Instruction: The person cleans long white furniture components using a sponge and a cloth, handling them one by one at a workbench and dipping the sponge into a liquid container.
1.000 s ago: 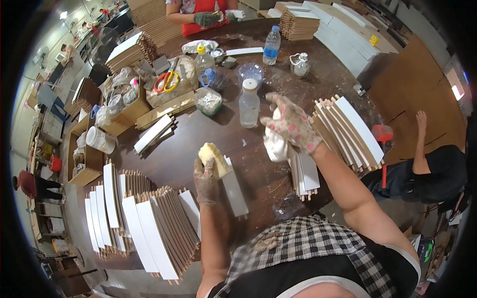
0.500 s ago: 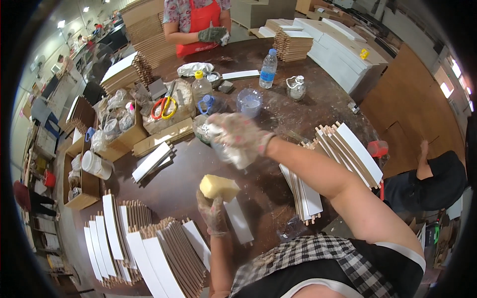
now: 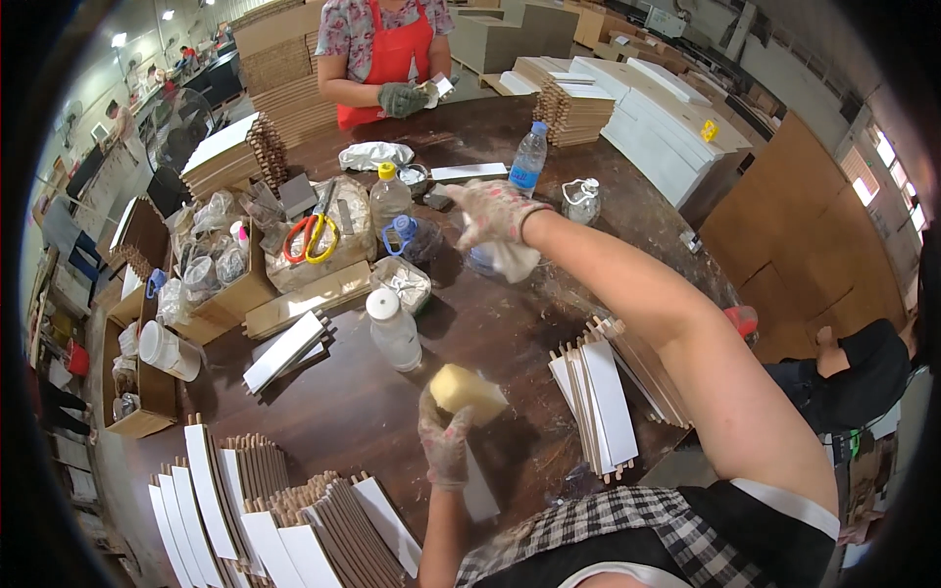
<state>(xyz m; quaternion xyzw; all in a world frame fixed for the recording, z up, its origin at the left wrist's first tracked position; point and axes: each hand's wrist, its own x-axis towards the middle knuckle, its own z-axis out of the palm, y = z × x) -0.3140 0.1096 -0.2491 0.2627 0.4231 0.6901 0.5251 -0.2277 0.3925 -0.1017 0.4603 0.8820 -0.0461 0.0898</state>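
Yellow sponge (image 3: 469,390) sits gripped in the gloved left hand (image 3: 446,443), fingers closed round its lower edge, and it is held just above a flat grey-white panel (image 3: 478,490) lying on the dark wooden surface (image 3: 333,402), low and ready, so I judge it a wiping or spreading grip. Out in front, the right hand (image 3: 490,211), in a speckled work glove, is stretched far across the surface and clutches a crumpled white cloth (image 3: 510,260), fingers curled shut on it; it hangs right over a small blue-capped container (image 3: 407,235), near a yellow-capped bottle (image 3: 389,196). A white-capped plastic bottle (image 3: 394,328) stands upright just behind the sponge, close enough to grab without leaning. To the right of the sponge a fanned stack of white-faced boards (image 3: 603,402) lies edge over edge, which keeps each one easy to peel off. More such boards (image 3: 265,510) stand packed on their edges at the lower left. A cardboard tray holds red-and-yellow scissors (image 3: 309,235) among plastic bags. Across the surface a second person in a red apron (image 3: 392,49) works with both gloved hands on something small; what it is, I cannot tell. A clear water bottle (image 3: 529,157) stands near them.
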